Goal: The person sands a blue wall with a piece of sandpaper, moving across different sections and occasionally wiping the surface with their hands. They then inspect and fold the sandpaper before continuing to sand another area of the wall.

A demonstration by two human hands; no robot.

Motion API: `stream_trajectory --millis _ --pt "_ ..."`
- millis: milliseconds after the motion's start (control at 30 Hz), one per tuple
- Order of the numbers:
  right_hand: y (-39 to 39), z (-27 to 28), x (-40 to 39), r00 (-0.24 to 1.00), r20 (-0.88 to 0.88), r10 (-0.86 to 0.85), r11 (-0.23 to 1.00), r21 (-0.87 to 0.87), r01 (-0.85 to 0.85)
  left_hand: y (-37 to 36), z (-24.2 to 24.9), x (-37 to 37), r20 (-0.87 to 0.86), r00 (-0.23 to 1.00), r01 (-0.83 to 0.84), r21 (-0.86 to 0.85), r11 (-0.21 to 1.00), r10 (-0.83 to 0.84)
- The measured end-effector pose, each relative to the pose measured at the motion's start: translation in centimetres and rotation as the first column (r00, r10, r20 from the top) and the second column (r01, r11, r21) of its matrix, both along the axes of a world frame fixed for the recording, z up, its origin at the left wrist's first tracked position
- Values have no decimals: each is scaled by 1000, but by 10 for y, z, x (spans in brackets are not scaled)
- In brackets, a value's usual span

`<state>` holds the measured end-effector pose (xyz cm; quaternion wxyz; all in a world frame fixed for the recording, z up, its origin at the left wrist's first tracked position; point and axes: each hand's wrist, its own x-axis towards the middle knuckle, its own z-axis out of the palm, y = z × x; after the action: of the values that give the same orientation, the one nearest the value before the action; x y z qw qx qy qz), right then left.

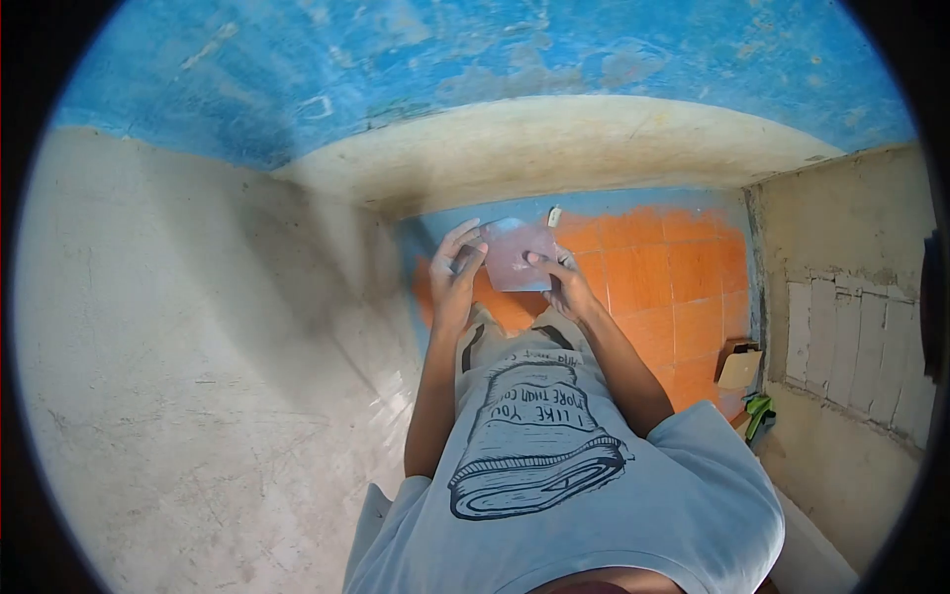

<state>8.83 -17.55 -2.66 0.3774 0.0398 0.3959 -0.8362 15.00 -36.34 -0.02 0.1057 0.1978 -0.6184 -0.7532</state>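
Observation:
A thin, squarish pinkish-grey sheet (515, 259), possibly sandpaper, is held up in front of my body with pale marks on its face. My left hand (457, 269) grips its left edge, thumb in front, with whitish fingertips that look dusty. At the lower right edge, my right hand (568, 282) pinches the sheet, its thumb lying on the face and its other fingers mostly hidden behind.
Ahead is a wall (475, 59) with scuffed, patchy blue paint above a cream band. Orange floor tiles (638, 272) lie below, with a small pale object (554, 216) near the wall. A cardboard box (739, 366) and a green item (759, 416) are at the right.

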Motion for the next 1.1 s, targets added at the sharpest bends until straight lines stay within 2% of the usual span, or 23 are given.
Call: stream_trajectory --millis 100,200,267,333,433,533,667,733,767,867,900,967,1000,1067,1100 --pt "-34 10 22 990 130 58 989 -144 -39 -30 -4 26 41 996 -67 -137 988 73" --pt "-59 5 36 994 31 106 993 -45 -105 -59 -34 43 46 996 -65 -163 984 74" --pt "-72 1 39 994 43 97 995 14 -98 -70 -43 42 17 998 -64 -156 986 68" --pt "-81 4 38 995 38 90 992 83 -93 -75 -41 33 -40 996 -83 -155 984 78" --pt "-89 7 31 999 20 44 999 31 -45 -85 -32 16 19 1000 -1 -187 982 5" --pt "-93 5 9 1000 1 -1 1000 4 1 -88 -21 -13 -22 999 26 -330 944 -35" --pt "-93 -3 -39 997 -54 -60 998 -39 58 -97 -14 -63 -85 995 -63 -232 971 44" --pt "-90 -5 -69 983 -95 -156 988 -36 153 -100 5 -91 -106 989 -122 -203 971 103" --pt "-88 -5 -86 972 -117 -202 979 -33 199 -105 11 -104 -143 987 -107 -257 960 72" --pt "-78 -22 -146 848 -266 -459 875 33 484 -109 27 -144 -250 956 -251 -439 863 151" --pt "-73 -17 -162 797 -357 -487 823 118 555 -118 37 -156 -195 974 -212 -629 748 113" --pt "-68 -7 -203 675 -547 -495 676 247 695 -107 46 -191 -278 942 -331 -683 652 188" --pt "-72 -10 -225 627 -591 -507 638 233 734 -104 48 -208 -316 922 -386 -705 594 224" --pt "-89 -22 -261 531 -670 -519 557 206 804 -86 46 -238 -284 918 -396 -656 642 276" --pt "-99 -16 -269 557 -700 -447 601 227 767 -78 43 -249 -266 916 -402 -628 666 302"
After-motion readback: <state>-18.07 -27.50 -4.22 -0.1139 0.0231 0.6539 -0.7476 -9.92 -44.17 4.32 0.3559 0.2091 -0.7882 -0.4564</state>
